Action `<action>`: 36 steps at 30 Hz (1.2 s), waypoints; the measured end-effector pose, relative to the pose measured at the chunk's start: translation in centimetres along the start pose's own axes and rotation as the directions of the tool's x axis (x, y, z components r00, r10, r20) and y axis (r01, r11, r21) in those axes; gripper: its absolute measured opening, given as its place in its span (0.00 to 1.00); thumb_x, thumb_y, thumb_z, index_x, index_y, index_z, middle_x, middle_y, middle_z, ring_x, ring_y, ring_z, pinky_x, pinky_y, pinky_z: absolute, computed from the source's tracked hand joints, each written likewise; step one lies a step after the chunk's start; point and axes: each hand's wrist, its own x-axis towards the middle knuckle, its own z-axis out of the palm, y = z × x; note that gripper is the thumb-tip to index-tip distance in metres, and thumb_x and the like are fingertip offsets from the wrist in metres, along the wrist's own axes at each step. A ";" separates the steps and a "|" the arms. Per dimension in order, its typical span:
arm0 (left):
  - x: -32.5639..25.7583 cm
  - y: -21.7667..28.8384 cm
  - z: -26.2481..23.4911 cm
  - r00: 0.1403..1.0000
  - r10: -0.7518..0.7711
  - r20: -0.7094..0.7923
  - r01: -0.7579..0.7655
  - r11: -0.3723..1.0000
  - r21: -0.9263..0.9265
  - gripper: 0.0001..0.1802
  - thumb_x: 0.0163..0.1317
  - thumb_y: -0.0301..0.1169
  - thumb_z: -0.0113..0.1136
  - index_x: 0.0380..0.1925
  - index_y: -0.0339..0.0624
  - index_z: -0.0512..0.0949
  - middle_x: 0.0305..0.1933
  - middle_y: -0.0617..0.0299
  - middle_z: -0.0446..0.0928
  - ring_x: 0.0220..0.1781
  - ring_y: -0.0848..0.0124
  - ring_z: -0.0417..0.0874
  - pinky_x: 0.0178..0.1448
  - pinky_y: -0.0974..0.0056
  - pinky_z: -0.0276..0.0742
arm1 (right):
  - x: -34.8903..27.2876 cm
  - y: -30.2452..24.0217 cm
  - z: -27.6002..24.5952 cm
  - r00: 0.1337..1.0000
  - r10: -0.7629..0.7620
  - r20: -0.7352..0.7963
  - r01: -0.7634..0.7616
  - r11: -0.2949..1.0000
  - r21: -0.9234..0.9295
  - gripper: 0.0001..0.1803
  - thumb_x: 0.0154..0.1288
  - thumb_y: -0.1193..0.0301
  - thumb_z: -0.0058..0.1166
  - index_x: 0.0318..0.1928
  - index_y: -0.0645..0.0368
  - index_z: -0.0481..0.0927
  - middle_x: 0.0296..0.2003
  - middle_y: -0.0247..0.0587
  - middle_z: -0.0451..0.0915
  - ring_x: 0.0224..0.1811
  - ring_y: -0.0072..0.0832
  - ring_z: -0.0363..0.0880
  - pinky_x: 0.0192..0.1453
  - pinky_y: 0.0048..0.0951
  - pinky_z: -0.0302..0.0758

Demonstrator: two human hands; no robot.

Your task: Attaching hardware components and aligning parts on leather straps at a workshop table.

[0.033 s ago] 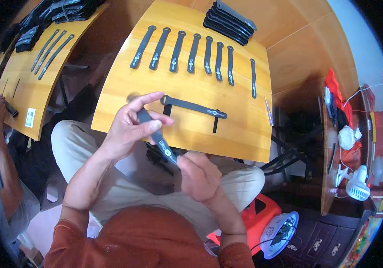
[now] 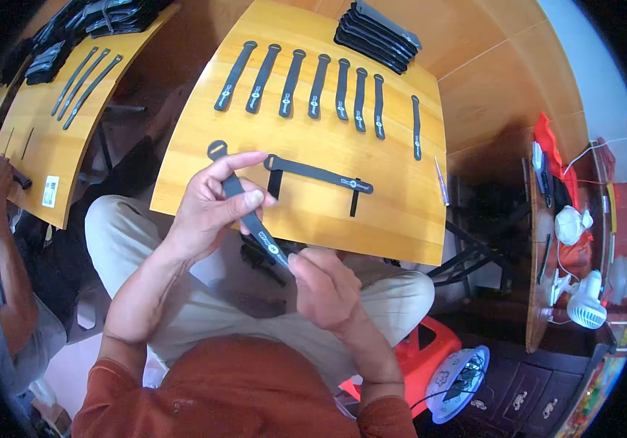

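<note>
A dark grey hook-and-loop strap (image 2: 260, 232) with white print slants in the air above my lap. My left hand (image 2: 215, 204) pinches its middle between thumb and fingers, index finger stretched out. Its slotted end (image 2: 217, 150) sticks up beyond that hand. My right hand (image 2: 324, 286) is closed on the lower, printed end. Just beyond, another strap (image 2: 317, 174) lies crosswise on the wooden table (image 2: 204, 175), over two short black strips (image 2: 274, 184). Several like straps (image 2: 318, 86) lie in a row farther back, and a single strap (image 2: 416, 128) sits apart at the right.
A stack of black straps (image 2: 377, 38) stands at the table's far edge. A thin screwdriver (image 2: 441, 181) lies at the right edge. Rightward are a white fan (image 2: 587, 301), a red stool (image 2: 430, 350) and a basin (image 2: 459, 383). At left a co-worker's hand (image 2: 1, 175) works at another table (image 2: 72, 157).
The held strap's slotted end, blurred before, now shows sharply. Both my hands keep almost the same place and grip.
</note>
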 end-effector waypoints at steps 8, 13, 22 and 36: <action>0.0 -1.0 -0.5 0.977 0.208 -0.053 -0.173 0.911 0.375 0.13 0.65 0.24 0.63 0.50 0.33 0.80 0.41 0.59 0.84 0.44 0.74 0.84 0.46 0.72 0.80 | 0.1 2.5 -0.1 0.961 0.203 0.187 -0.220 0.973 0.076 0.10 0.61 0.81 0.59 0.44 0.64 0.81 0.39 0.49 0.84 0.38 0.43 0.85 0.45 0.36 0.81; 0.3 0.1 -1.2 0.998 0.062 -0.013 -0.044 0.824 0.564 0.10 0.65 0.25 0.64 0.45 0.33 0.83 0.38 0.61 0.83 0.40 0.77 0.82 0.47 0.72 0.78 | 0.3 4.8 -1.9 0.911 0.249 0.327 -0.285 0.956 0.065 0.10 0.60 0.82 0.56 0.43 0.63 0.80 0.36 0.48 0.83 0.35 0.42 0.83 0.40 0.36 0.79; 1.7 -1.2 -1.4 0.978 0.161 -0.131 -0.074 0.860 0.505 0.09 0.64 0.23 0.66 0.44 0.34 0.84 0.32 0.66 0.80 0.32 0.83 0.77 0.36 0.76 0.74 | 0.0 8.1 -2.4 0.864 0.459 0.209 -0.498 0.839 0.218 0.07 0.64 0.82 0.51 0.41 0.64 0.79 0.35 0.48 0.79 0.33 0.39 0.82 0.37 0.34 0.78; 5.8 -1.4 -1.2 0.985 0.064 -0.162 0.026 0.867 0.498 0.11 0.67 0.22 0.61 0.48 0.30 0.80 0.33 0.62 0.83 0.33 0.80 0.81 0.39 0.74 0.79 | -0.1 14.6 -2.8 0.735 0.649 0.195 -0.676 0.679 0.287 0.09 0.66 0.80 0.57 0.47 0.66 0.81 0.40 0.41 0.82 0.36 0.24 0.83 0.40 0.25 0.80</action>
